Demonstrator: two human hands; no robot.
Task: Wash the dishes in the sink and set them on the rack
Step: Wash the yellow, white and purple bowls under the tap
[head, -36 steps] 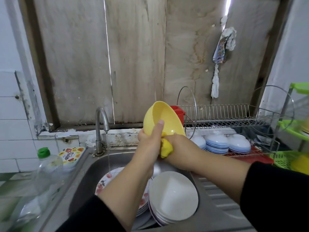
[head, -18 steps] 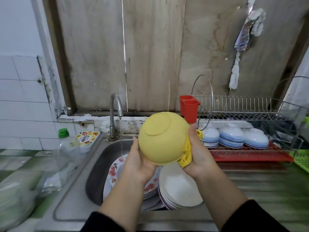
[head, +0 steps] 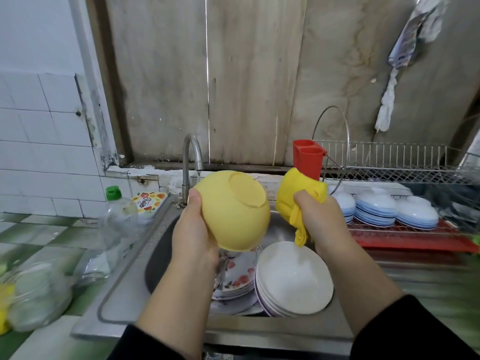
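Note:
My left hand (head: 193, 229) grips a yellow bowl (head: 233, 209) by its rim above the steel sink (head: 124, 294), the bowl's underside turned toward me. My right hand (head: 320, 222) clutches a bunched yellow cloth (head: 298, 196) just right of the bowl, apart from it. In the sink lie a stack of white bowls (head: 293, 279) and floral plates (head: 239, 274). The wire dish rack (head: 405, 167) stands at the right, with blue-and-white bowls (head: 376, 209) upside down on its lower tier.
A thin stream runs from the tap (head: 192, 157) behind the bowl. A red cutlery cup (head: 307, 159) hangs on the rack's left end above a red drip tray (head: 415, 240). A clear green-capped bottle (head: 119, 219) and a soap pack (head: 148, 203) stand left of the sink.
The bowl has been turned from opening-up to bottom toward me. My right hand with the cloth has pulled away from the bowl to the right. The view has tilted downward.

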